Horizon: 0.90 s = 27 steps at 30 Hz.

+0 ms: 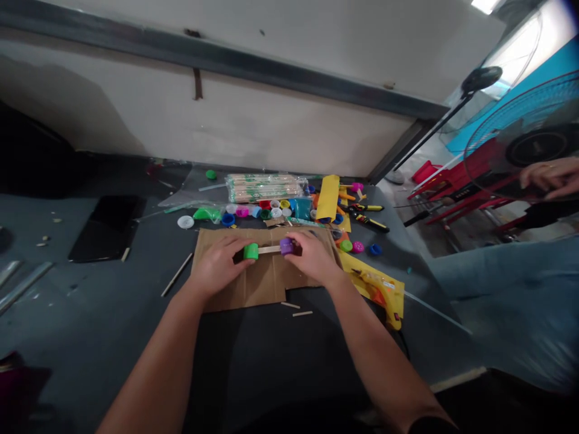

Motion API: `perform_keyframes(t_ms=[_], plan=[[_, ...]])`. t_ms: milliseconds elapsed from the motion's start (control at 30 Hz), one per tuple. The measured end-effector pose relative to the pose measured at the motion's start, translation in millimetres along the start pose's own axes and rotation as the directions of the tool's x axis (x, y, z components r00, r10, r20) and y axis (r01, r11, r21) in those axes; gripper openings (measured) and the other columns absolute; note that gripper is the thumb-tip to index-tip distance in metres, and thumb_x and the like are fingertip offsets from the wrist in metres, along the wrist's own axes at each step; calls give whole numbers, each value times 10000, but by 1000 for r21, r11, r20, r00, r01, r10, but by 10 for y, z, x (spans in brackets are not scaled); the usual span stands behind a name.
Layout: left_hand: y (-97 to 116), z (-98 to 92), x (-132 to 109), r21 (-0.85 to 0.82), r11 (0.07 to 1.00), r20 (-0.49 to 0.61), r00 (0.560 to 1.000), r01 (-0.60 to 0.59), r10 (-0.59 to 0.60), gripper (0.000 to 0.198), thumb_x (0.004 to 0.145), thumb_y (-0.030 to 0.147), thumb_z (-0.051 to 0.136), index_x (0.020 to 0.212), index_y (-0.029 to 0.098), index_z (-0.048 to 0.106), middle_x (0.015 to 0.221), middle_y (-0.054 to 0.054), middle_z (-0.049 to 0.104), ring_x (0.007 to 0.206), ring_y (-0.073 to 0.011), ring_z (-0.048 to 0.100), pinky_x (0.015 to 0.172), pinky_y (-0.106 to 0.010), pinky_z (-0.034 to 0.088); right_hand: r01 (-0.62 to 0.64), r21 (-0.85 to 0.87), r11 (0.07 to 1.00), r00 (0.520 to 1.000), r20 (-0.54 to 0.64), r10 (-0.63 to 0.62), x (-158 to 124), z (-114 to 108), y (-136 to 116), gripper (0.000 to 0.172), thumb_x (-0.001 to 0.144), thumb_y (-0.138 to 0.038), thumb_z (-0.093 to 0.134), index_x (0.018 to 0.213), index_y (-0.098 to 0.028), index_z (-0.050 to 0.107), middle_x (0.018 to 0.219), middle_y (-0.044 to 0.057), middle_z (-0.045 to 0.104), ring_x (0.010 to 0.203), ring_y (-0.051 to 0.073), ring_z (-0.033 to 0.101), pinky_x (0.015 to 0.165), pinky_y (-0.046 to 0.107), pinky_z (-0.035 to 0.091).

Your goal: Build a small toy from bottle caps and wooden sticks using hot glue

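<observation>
Between thumb and fingers, my left hand grips a green bottle cap. My right hand pinches a purple bottle cap. A short pale wooden stick spans the gap from one cap to the other. Both hands are over a piece of brown cardboard on the dark table. How the stick is fixed to the caps cannot be made out. Two small cut stick pieces lie just in front of the cardboard.
Behind the cardboard are many coloured caps, a bag of wooden sticks and pliers. A yellow glue gun lies right, a black phone left. Another person's hand is near a fan at right.
</observation>
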<state>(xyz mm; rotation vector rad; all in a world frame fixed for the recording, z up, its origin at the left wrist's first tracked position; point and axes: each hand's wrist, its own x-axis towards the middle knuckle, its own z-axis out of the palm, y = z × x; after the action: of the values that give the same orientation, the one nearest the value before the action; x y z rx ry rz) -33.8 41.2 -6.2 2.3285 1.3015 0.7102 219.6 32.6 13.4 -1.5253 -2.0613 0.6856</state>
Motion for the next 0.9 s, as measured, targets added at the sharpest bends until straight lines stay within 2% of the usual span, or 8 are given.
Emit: perform_keyframes(t_ms=[100, 233, 367, 533, 733, 900], plan=[[-25, 5, 5, -11, 1000, -15, 1000, -13, 12, 334, 844, 370, 618, 1124, 198, 678, 1101, -102, 703, 1034, -277, 636, 928, -457, 508, 15, 42, 999, 999, -35, -13, -32, 42, 50, 386, 757, -138, 697, 1133, -195, 634, 1129, 89, 636, 1078, 234, 575, 951, 393, 457], [-44, 11, 7, -18, 1000, -47, 999, -18, 17, 343, 829, 372, 636, 1116, 195, 697, 1077, -91, 721, 1022, -268, 651, 930, -427, 518, 37, 70, 997, 997, -73, -32, -49, 66, 45, 381, 765, -121, 695, 1134, -200, 639, 1141, 81, 654, 1088, 226, 587, 952, 378, 468], [-47, 17, 18, -20, 1000, -37, 999, -2, 1, 334, 828, 351, 638, 1114, 193, 710, 1073, -87, 727, 1023, -262, 656, 925, -411, 527, 71, 10, 997, 993, -93, -70, -34, 77, 30, 358, 780, -115, 685, 1126, -199, 651, 1149, 85, 666, 1113, 231, 585, 992, 394, 448], [-61, 30, 42, -8, 999, -27, 999, -36, 36, 335, 826, 311, 641, 1112, 154, 717, 1079, -117, 724, 1035, -287, 650, 931, -439, 520, 97, -48, 994, 990, -98, -101, -23, 73, 21, 340, 790, -112, 677, 1116, -206, 663, 1165, 91, 666, 1138, 242, 577, 1010, 411, 443], [-73, 52, 52, -18, 999, -32, 999, -38, 37, 328, 811, 307, 656, 1110, 188, 721, 1087, -107, 720, 1038, -290, 651, 930, -449, 521, 124, -54, 991, 986, -108, -129, -19, 76, 28, 349, 782, -104, 679, 1116, -204, 668, 1153, 97, 673, 1130, 250, 578, 1002, 415, 449], [-71, 51, 66, 0, 1000, -14, 999, -30, 30, 341, 800, 292, 666, 1113, 169, 720, 1089, -128, 717, 1049, -298, 646, 939, -459, 516, 116, -50, 992, 987, -102, -121, -18, 88, 37, 369, 781, -113, 674, 1134, -221, 668, 1160, 92, 673, 1134, 250, 580, 1005, 427, 448]])
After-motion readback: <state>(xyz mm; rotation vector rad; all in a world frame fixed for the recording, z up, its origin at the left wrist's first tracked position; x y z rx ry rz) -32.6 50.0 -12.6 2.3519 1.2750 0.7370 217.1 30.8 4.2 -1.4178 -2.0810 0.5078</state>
